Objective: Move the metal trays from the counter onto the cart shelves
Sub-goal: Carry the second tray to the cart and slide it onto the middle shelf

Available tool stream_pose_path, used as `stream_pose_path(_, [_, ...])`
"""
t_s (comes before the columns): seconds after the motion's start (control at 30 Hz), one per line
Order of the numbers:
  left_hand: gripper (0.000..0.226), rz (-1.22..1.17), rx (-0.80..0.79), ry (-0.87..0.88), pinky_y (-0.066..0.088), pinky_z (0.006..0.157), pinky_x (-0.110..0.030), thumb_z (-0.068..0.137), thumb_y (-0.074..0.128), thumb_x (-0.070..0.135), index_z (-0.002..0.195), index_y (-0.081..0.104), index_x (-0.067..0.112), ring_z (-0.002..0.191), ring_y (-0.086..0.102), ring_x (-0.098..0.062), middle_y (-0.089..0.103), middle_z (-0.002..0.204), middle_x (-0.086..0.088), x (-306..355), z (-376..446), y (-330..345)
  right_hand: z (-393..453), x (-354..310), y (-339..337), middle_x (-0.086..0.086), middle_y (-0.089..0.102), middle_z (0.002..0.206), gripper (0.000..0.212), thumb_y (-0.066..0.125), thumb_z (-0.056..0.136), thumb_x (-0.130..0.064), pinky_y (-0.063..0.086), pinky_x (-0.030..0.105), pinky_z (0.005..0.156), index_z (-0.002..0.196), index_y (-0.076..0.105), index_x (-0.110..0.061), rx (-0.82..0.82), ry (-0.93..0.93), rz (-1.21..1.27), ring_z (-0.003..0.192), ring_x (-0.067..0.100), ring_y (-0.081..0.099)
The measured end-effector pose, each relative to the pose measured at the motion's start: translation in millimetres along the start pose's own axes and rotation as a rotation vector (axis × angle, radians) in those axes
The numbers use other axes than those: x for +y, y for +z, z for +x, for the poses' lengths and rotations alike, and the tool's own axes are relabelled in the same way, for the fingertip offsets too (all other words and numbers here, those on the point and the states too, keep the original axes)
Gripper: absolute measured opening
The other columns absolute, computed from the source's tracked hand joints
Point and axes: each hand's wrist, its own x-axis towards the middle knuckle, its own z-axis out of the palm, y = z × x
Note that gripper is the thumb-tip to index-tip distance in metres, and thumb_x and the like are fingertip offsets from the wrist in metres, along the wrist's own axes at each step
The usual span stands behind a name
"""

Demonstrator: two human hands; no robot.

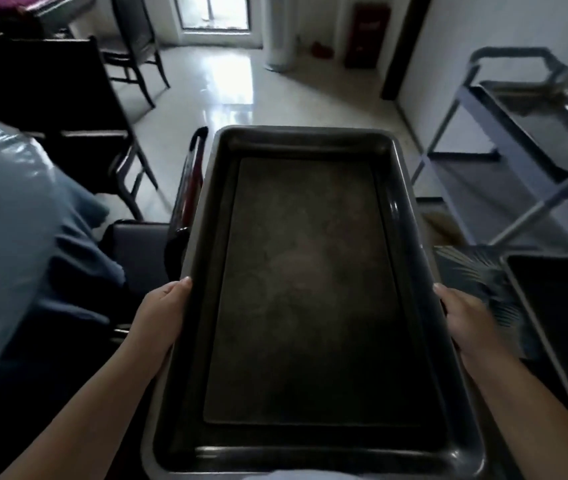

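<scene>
Tray (pixel 310 289), glossy pale floor (pixel 258 98) beyond

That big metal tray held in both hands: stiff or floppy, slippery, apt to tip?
Likely stiff: the metal tray spans flat between the left hand and right hand, no visible sag. Probably slippery: its rim looks smooth and glossy. Being long and held near one end, it may tip forward.

You stand on a pale glossy floor (pixel 275 102) that mirrors light from the bright window (pixel 215 10). Left of that window stand dark chairs (pixel 133 39); right of it a white column (pixel 280 32), a red cabinet (pixel 367 34) and a white wall (pixel 483 26).
</scene>
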Motion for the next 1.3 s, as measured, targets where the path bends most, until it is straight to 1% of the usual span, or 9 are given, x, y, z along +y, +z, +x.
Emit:
stream_pose_path(0.17, [0.040,-0.005,0.040,-0.059,0.055,0.075,-0.052,0.099,0.053,0.036,0.071,0.073,0.014,0.071,0.065,-0.033,0.071,0.073,-0.016,9.2,29.0,-3.9,59.9,-19.7,36.4,0.011,0.074,0.082,0.031,0.055,0.097,-0.027,0.050,0.042,0.073,0.080,0.076,-0.013,-0.118,0.001,-0.009,0.081,0.030,0.069])
stream_pose_path(0.37, [0.041,0.016,0.057,-0.050,0.054,0.070,-0.052,0.099,0.052,0.040,0.079,0.071,0.010,0.069,0.064,-0.035,0.068,0.077,-0.024,54.2,100.5,33.2,161.6,-48.4,63.8,0.005,0.075,0.074,0.032,0.056,0.096,-0.034,0.052,0.038,0.069,0.075,0.078,-0.024,-0.141,-0.032,0.014,0.071,0.020,0.072])
stream_pose_path(0.5, [0.038,-0.036,0.034,-0.101,0.052,0.080,-0.061,0.099,0.055,0.038,0.086,0.068,0.005,0.074,0.060,-0.037,0.066,0.079,-0.020,96.0,155.9,66.4,239.5,-83.5,65.9,0.005,0.076,0.079,0.031,0.056,0.095,-0.038,0.055,0.045,0.079,0.084,0.077,-0.018,-0.168,-0.030,0.000,0.082,0.027,0.072])
stream_pose_path(0.63, [0.039,-0.035,0.043,-0.100,0.054,0.072,-0.049,0.100,0.054,0.036,0.069,0.074,0.024,0.066,0.065,-0.027,0.069,0.062,-0.001,123.8,202.3,97.8,298.8,-113.4,66.1,0.004,0.075,0.076,0.035,0.053,0.097,-0.037,0.052,0.035,0.069,0.081,0.076,-0.016,-0.188,-0.053,-0.032,0.076,0.023,0.072])
stream_pose_path(0.77, [0.039,-0.018,-0.001,-0.068,0.050,0.061,-0.034,0.102,0.049,0.038,0.074,0.076,0.031,0.058,0.071,-0.014,0.074,0.068,0.000,153.0,254.0,128.3,346.9,-135.4,74.1,0.003,0.074,0.069,0.038,0.051,0.099,-0.032,0.046,0.030,0.061,0.075,0.075,-0.014,-0.166,-0.058,-0.032,0.065,0.016,0.070])
stream_pose_path(0.93, [0.042,0.071,-0.053,-0.020,0.048,0.061,-0.031,0.102,0.050,0.036,0.074,0.075,0.017,0.068,0.071,-0.018,0.075,0.067,0.001,193.0,372.0,174.6,416.5,-152.2,91.1,0.005,0.073,0.070,0.036,0.051,0.099,-0.031,0.046,0.026,0.055,0.079,0.074,-0.013,-0.038,0.004,0.013,0.065,0.016,0.069])
stream_pose_path(1.1, [0.042,0.216,-0.181,0.094,0.049,0.062,-0.031,0.099,0.053,0.037,0.067,0.078,0.029,0.065,0.069,-0.012,0.073,0.061,0.004,266.0,501.0,218.2,469.1,-167.4,107.0,-0.003,0.070,0.059,0.034,0.052,0.097,-0.032,0.042,0.027,0.053,0.076,0.070,-0.012,0.165,0.124,0.123,0.057,0.012,0.066])
stream_pose_path(1.17, [0.040,0.266,-0.289,0.124,0.053,0.065,-0.035,0.099,0.052,0.039,0.072,0.079,0.030,0.067,0.071,-0.019,0.075,0.066,-0.001,297.9,535.8,240.6,481.2,-170.1,107.0,-0.007,0.066,0.053,0.035,0.054,0.095,-0.035,0.043,0.025,0.050,0.074,0.070,-0.013,0.261,0.170,0.149,0.049,0.005,0.062])
stream_pose_path(1.3, [0.040,0.386,-0.417,0.204,0.051,0.065,-0.033,0.100,0.053,0.036,0.072,0.077,0.019,0.068,0.070,-0.019,0.074,0.064,0.000,347.0,589.6,306.7,506.9,-159.2,95.5,-0.001,0.065,0.066,0.034,0.058,0.092,-0.038,0.044,0.034,0.064,0.070,0.067,-0.014,0.406,0.289,0.205,0.067,0.017,0.060])
